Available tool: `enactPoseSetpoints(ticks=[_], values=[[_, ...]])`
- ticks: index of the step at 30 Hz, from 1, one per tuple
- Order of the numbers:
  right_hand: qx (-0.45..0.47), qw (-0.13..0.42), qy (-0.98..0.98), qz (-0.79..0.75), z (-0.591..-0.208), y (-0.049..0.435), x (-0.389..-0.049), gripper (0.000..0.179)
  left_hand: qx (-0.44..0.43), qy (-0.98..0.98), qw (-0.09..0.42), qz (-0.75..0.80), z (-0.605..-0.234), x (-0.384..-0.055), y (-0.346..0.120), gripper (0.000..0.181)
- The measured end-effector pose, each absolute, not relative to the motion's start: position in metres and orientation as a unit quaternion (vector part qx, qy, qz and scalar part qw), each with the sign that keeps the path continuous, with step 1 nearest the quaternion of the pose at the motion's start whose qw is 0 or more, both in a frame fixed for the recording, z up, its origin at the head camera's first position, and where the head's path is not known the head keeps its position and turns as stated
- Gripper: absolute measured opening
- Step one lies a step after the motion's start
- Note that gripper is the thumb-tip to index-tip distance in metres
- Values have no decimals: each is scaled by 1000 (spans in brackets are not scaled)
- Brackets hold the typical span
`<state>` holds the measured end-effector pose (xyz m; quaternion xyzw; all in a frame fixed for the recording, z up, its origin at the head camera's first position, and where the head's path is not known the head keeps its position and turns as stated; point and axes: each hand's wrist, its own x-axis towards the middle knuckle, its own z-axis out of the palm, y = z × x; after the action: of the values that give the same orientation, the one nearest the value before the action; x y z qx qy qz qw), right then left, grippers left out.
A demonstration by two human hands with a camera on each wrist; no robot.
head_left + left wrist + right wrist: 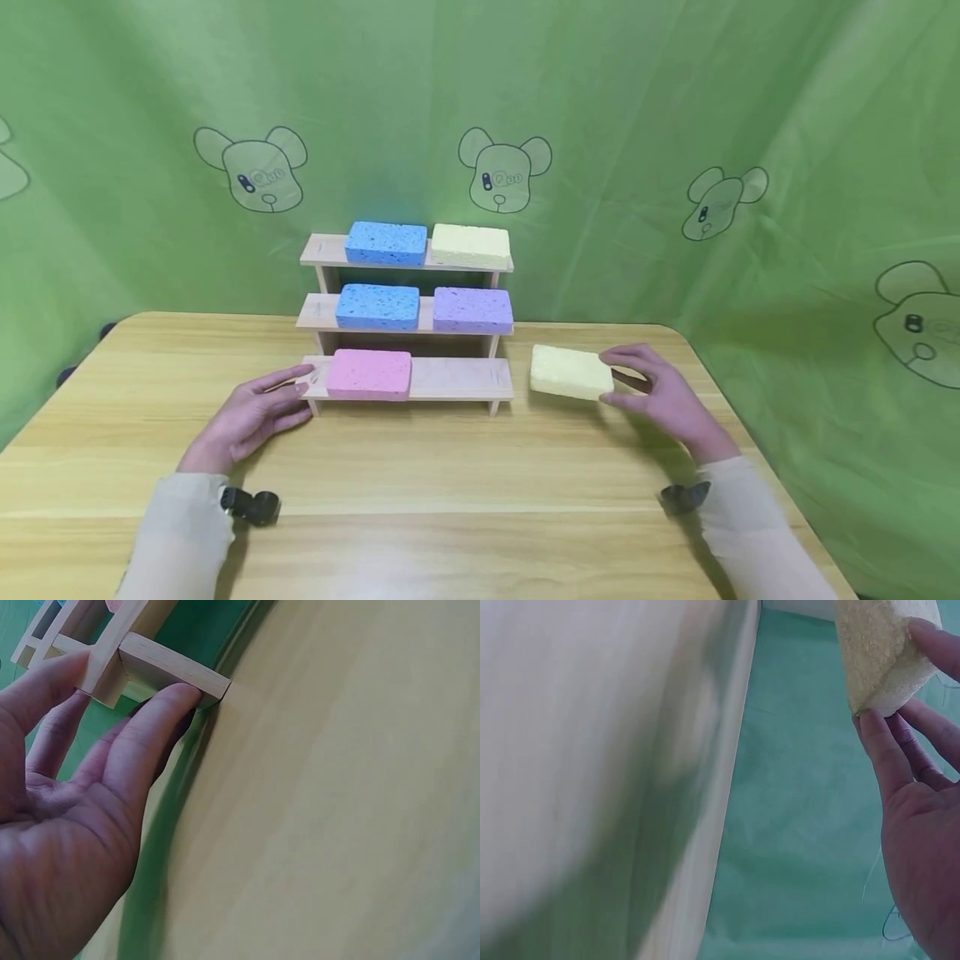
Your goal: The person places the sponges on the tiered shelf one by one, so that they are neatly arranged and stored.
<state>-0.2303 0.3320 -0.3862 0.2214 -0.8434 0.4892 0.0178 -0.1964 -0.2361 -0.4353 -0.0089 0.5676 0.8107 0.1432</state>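
In the head view, a three-step wooden rack (461,379) carries several sponges. My left hand (251,417) grips the left end of its lowest step; in the left wrist view, fingertips lie against the shelf's end and its leg (176,666). A pink sponge (369,373) lies on that step, beside this hand. Off the rack's right side, my right hand (660,400) pinches a pale yellow sponge (570,372) by its right end, above the table. The right wrist view shows fingertips on the same sponge (877,656).
Blue (377,307) and purple (472,310) sponges sit on the middle step. Another blue sponge (386,243) and a second pale yellow sponge (470,245) are on the top step. A green curtain (615,100) with mouse-head drawings hangs behind the wooden table (420,475).
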Motion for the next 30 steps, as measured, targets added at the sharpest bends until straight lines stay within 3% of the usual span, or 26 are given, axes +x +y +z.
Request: enactPoseSetpoints(ticks=[7, 30], values=[[228, 3, -835, 501, -392, 319, -230, 58, -11, 568, 148, 809, -434, -195, -236, 44], [263, 25, -803, 534, -388, 282, -222, 58, -18, 557, 157, 815, -432, -195, -236, 40]])
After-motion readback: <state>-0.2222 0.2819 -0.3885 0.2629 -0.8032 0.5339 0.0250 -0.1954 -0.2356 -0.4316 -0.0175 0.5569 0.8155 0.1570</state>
